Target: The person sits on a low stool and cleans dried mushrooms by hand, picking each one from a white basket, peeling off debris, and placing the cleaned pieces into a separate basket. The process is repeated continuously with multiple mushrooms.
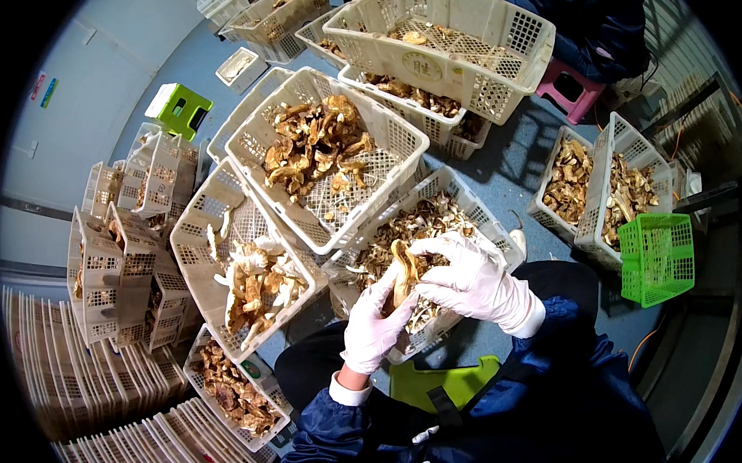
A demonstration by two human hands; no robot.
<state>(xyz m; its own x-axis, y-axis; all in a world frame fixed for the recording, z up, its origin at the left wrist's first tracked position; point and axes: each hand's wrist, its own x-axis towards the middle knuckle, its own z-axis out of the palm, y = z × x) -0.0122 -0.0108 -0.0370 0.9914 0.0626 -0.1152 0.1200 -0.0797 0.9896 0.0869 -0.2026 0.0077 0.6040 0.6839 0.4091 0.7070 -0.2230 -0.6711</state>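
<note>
My left hand [376, 331], in a pale glove, grips a long brown mushroom [403, 273] between thumb and fingers. From the right, my gloved right hand [468, 282] curls its fingertips against the mushroom's side; whether they pinch it or a small tool I cannot tell. Both hands are above a white crate [501, 246] filled with small mushroom scraps [430, 218]. Just beyond, a raised white crate [406, 140] holds brown mushrooms [316, 145]. To the left, another white crate [190, 248] contains paler, cream and brown mushroom pieces [260, 282].
A large crate [379, 55] sits on filled crates ahead. Right are mushroom crates [636, 134] and a green basket [656, 259]. Stacked crates [85, 368] line the left. A green stool [180, 111] and a pink stool [569, 94] stand farther off, with another person [590, 36] beside the latter.
</note>
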